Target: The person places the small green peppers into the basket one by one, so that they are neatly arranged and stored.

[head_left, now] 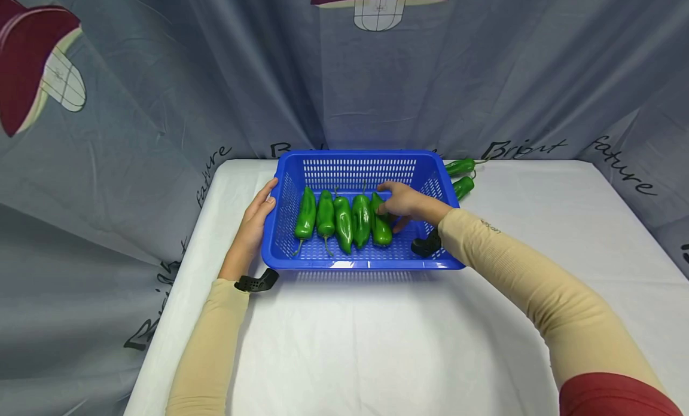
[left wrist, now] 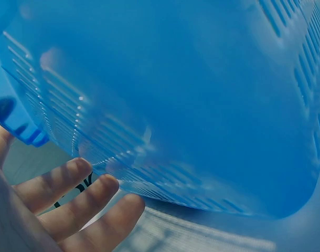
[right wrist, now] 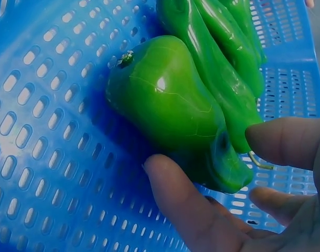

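A blue plastic basket [head_left: 363, 264] with slotted walls holds several green peppers [head_left: 325, 213] side by side. At its left rim, my left hand [head_left: 252, 225] touches the outside; in the left wrist view, straight fingers [left wrist: 92, 205] lie beside the basket's outer wall [left wrist: 202, 105]. Inside the basket, my right hand [head_left: 406, 202] is over the rightmost pepper [head_left: 381, 232]. The right wrist view shows spread fingers around the narrow end of this pepper [right wrist: 170, 100], not closed on it. Its underside is hidden.
Two more green peppers [head_left: 462, 187] lie on the white table [head_left: 538, 225] just right of the basket, partly hidden behind its wall. A grey printed curtain [head_left: 242, 75] hangs behind and beside the table. Each wrist carries a black camera mount [head_left: 258, 281].
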Demonstrator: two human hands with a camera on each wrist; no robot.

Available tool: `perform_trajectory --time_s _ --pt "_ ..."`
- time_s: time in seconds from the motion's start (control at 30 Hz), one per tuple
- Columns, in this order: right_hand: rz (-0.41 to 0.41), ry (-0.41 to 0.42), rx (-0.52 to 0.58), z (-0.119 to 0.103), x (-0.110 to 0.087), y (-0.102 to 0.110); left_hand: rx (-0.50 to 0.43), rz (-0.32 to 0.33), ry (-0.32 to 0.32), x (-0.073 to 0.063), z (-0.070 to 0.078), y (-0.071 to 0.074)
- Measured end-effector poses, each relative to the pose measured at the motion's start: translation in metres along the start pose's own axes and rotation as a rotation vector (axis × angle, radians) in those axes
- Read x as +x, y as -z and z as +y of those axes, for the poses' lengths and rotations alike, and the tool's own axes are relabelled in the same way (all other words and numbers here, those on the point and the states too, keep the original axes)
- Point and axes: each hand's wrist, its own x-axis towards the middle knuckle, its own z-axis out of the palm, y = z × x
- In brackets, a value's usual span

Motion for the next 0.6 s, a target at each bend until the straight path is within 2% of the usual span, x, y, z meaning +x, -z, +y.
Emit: perform_trajectory --time_s 0.3,0.43,0.6 --pt "0.016 0.003 0.014 0.000 -0.006 0.010 0.003 0.005 0.000 0.001 -0.001 0.001" --pt "0.033 0.018 0.026 0.000 -0.014 0.025 0.026 0.010 0.016 0.002 -0.001 0.000" --pt "0.049 0.078 0.049 -0.004 -0.028 0.049 0.036 0.013 0.028 0.003 -0.002 0.001"
